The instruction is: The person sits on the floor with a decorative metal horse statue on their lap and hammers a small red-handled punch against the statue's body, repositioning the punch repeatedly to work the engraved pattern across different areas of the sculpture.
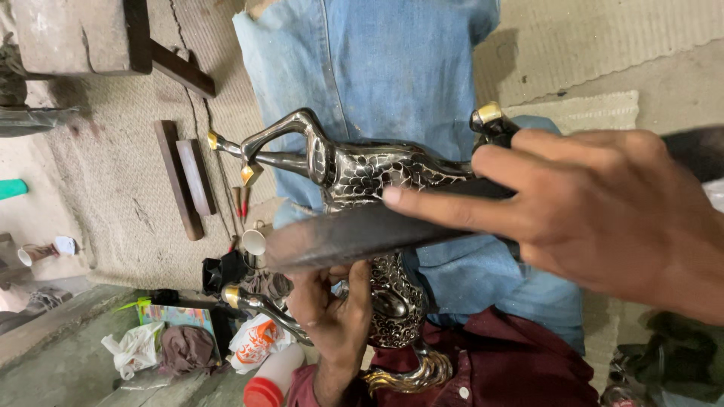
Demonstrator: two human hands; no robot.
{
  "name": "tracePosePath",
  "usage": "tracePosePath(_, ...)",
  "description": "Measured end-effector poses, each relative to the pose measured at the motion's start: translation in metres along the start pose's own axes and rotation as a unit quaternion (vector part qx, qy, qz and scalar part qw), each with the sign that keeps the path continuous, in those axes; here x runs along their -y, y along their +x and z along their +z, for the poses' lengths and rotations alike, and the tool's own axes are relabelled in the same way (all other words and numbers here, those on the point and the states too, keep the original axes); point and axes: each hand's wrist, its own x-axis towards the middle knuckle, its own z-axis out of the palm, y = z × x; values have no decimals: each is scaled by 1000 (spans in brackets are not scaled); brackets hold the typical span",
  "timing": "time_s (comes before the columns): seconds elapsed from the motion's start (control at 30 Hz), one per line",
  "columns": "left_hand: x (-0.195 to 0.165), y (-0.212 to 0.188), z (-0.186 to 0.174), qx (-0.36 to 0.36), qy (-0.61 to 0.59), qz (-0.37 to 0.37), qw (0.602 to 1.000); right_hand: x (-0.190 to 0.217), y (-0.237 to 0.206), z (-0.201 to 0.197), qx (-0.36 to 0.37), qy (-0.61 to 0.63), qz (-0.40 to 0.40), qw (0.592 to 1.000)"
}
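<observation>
My right hand grips a dark flat file-like tool, with the index finger stretched along its blade. The blade lies across a shiny silver-and-black metal bird figurine that has scale patterning, a curved neck and gold-tipped ends. My left hand holds the figurine from below, fingers wrapped around its lower body. The figurine rests over a lap in blue jeans. A maroon shirt shows at the bottom.
A woven mat covers the floor, with dark wooden blocks on it. Crumpled plastic bags, a white bottle with a red cap, a small white cup and a wooden stool lie at the left.
</observation>
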Motion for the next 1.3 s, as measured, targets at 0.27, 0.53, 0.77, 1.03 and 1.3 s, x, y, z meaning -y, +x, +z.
tracePosePath(0.27, -1, 2, 0, -2, -12, 8, 1000, -3, -2, 7, 52, 66, 41, 996)
tracePosePath(0.53, -1, 5, 1, -6, -35, 18, 999, -4, -3, 5, 27, 48, 28, 998)
tracePosePath(0.77, -13, 14, 0, 23, -39, 7, 999, -9, -8, 12, 44, -29, 7, 999)
tracePosePath(1.03, -16, 15, -1, 32, 37, -6, 999, -13, -10, 18, 43, -3, 18, 999)
tracePosePath(1.3, -19, 19, 0, 30, -12, 27, 999, -12, -10, 22, -67, 134, 8, 989)
